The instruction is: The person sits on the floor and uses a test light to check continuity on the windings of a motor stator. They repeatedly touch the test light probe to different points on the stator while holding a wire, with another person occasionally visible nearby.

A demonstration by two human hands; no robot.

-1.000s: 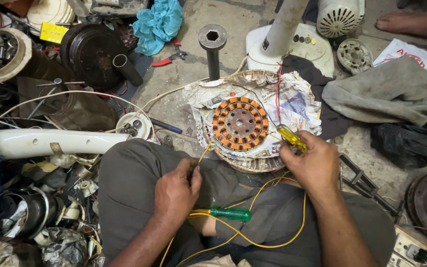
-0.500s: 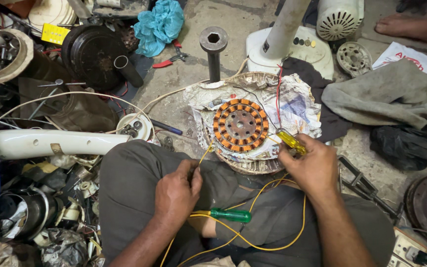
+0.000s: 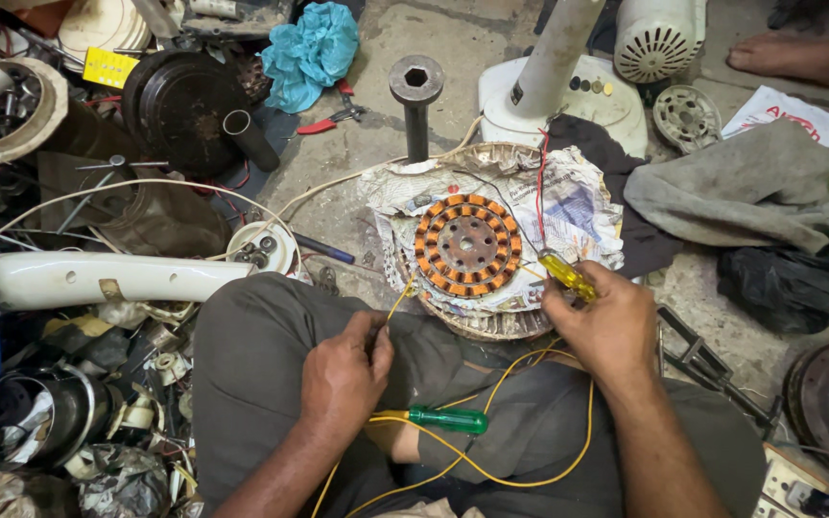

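Note:
A round fan stator with copper windings (image 3: 467,245) lies on crumpled newspaper (image 3: 578,206) on the floor in front of my knees. My right hand (image 3: 606,321) grips a yellow-handled tester screwdriver (image 3: 568,275), its tip at the stator's right edge. My left hand (image 3: 343,374) rests on my left thigh and pinches a thin yellow wire (image 3: 397,302) that runs up to the stator. A green-handled probe (image 3: 445,419) lies on my lap, joined to a loop of yellow wire (image 3: 530,475).
A white fan stand base (image 3: 568,91) and a dark metal shaft (image 3: 416,101) stand behind the stator. A white tube (image 3: 107,278) and piled motor parts fill the left. Grey cloth (image 3: 750,192) lies at the right. Another person's bare foot (image 3: 798,58) shows at top right.
My right hand has brought the yellow-handled screwdriver slightly closer to the stator's edge. My left hand has stayed on my thigh with the wire.

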